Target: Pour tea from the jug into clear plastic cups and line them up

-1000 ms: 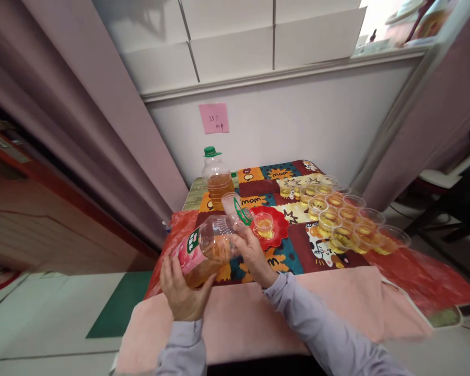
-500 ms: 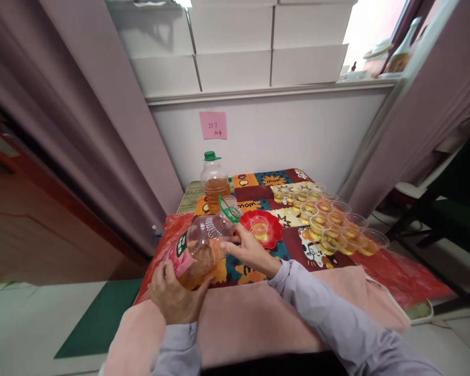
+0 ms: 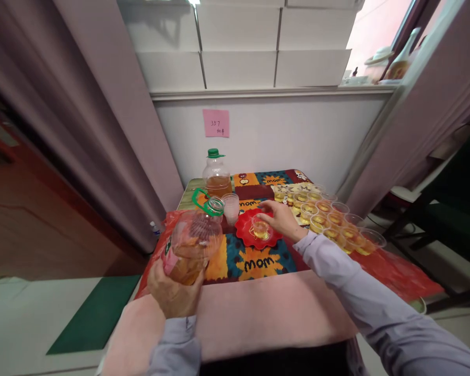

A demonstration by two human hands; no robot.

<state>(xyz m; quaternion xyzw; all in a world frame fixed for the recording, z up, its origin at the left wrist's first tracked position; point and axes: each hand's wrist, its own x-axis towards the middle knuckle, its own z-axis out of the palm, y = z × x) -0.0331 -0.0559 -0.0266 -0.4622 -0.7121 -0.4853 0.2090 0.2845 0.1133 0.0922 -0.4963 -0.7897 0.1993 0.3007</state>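
Note:
My left hand (image 3: 176, 290) is wrapped round the lower side of a large clear plastic jug (image 3: 198, 237). The jug leans, its uncapped mouth ringed in green with a green handle, and amber liquid lies in its lower part. My right hand (image 3: 284, 219) has its thumb and fingers closed at the rim of a small clear plastic cup (image 3: 260, 230). Yellowish liquid is in that cup, which stands on a red scalloped plate (image 3: 243, 237). A stack of clear cups (image 3: 231, 208) stands between jug and plate.
Several filled cups (image 3: 319, 222) stand in rows at the right. Behind the leaning jug is a second jug (image 3: 217, 177) with a green cap. A patterned cloth (image 3: 258, 261) covers the table, and a pink cloth (image 3: 258, 313) lies along the front edge.
My right hand has left the jug's neck and moved right to the cup on the plate. The jug has tipped back more upright in my left hand.

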